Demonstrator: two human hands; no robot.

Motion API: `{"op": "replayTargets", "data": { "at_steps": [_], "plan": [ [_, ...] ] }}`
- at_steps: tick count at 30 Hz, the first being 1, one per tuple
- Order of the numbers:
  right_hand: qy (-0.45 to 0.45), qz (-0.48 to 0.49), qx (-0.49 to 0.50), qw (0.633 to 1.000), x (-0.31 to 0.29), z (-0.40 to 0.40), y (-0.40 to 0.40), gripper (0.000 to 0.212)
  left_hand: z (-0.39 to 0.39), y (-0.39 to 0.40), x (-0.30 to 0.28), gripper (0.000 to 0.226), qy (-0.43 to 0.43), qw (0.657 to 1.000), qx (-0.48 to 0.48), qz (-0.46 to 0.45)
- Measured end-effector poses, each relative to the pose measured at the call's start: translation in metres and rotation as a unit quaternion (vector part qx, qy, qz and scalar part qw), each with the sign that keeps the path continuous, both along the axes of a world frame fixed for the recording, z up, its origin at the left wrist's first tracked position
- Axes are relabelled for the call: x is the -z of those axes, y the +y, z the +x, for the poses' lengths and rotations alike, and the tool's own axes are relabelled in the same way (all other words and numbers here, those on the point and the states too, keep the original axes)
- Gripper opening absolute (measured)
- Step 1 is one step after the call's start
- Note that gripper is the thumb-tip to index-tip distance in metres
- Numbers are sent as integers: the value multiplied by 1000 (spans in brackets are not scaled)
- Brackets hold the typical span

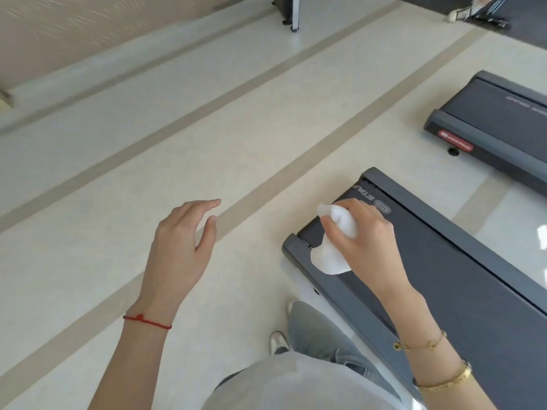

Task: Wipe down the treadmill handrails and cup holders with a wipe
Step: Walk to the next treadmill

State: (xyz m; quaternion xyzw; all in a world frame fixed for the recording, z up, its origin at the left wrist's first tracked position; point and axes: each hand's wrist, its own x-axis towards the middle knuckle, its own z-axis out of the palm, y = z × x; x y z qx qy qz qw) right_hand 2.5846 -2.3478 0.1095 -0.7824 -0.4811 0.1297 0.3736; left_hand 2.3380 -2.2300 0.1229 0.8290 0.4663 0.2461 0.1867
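Observation:
A crumpled white wipe (333,250) hangs from my right hand (365,235), whose fingers curl round its upper part. The hand is held in the air over the rear end of a dark grey treadmill deck (450,279), which lies on the floor at the right. My left hand (183,235) floats over the pale floor to the left of the treadmill, fingers relaxed and slightly bent, holding nothing. No handrail or cup holder is in view.
A second treadmill deck (497,122) lies at the far right. A pale floor with tan stripes (207,143) fills the left. Black equipment (288,10) stands at the top centre. Someone's shoe (461,13) shows at the top right. My own legs and shoes (296,335) are below.

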Motion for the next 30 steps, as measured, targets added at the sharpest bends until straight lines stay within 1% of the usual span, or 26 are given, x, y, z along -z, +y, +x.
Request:
{"op": "replayTargets", "data": {
  "at_steps": [8, 13, 19, 25, 30],
  "plan": [
    [-2, 28, 24, 999, 18, 40, 127, 13, 52, 125, 15, 28, -14, 999, 22, -20],
    [-2, 26, 28, 999, 22, 88, 222, 21, 106, 222, 20, 28, -7, 999, 35, -29],
    [-5, 15, 56, 998, 13, 153, 315, 21, 173, 329, 10, 28, -1, 997, 70, -33],
    [15, 13, 125, 992, 15, 213, 368, 16, 253, 418, 11, 27, -2, 990, 135, -41],
    [25, -2, 208, 978, 26, 271, 406, 14, 346, 490, 23, 27, 8, 972, 231, -39]
  ]
}}
